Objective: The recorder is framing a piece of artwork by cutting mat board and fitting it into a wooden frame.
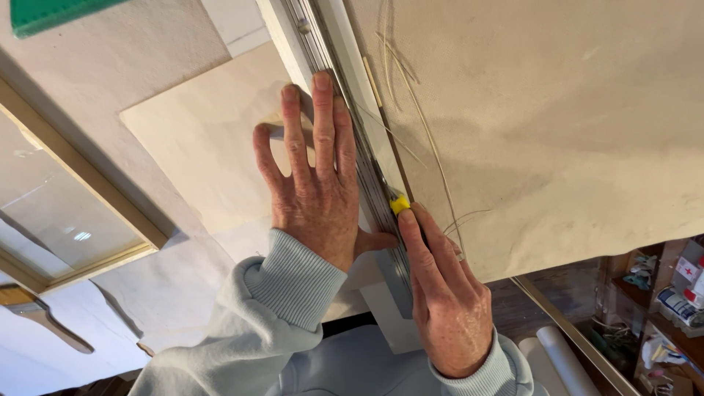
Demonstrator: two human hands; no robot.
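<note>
Yellow shows at the tip of a small cutter (pixel 400 204) pinched in the right hand (pixel 447 301), whose fingers are curled closed around the tool with the forefinger laid straight along its top; most of the cutter's body is hidden under that hand. The blade end sits against the edge of a long metal ruler (pixel 367 176) that runs slantwise up the table from near the person's chest toward the top of the view. The left hand (pixel 315 191) lies flat and open on the ruler, fingers stretched out and close together, the longest fingertips on the metal strip and the thumb tucked toward the cutter, holding nothing but pressing down. Under the ruler and the left palm lies a pale cream sheet of card (pixel 198 139) on a white tabletop (pixel 95 66). To the right of the ruler spreads a large piece of beige canvas cloth (pixel 557 125), with a few loose threads (pixel 425 132) trailing from its cut edge near the cutter. Both wrists wear light blue ribbed sweatshirt cuffs (pixel 293 282). A wooden frame with a glass pane (pixel 66 213) rests at the left, and a green mat corner (pixel 51 13) shows at top left.
</note>
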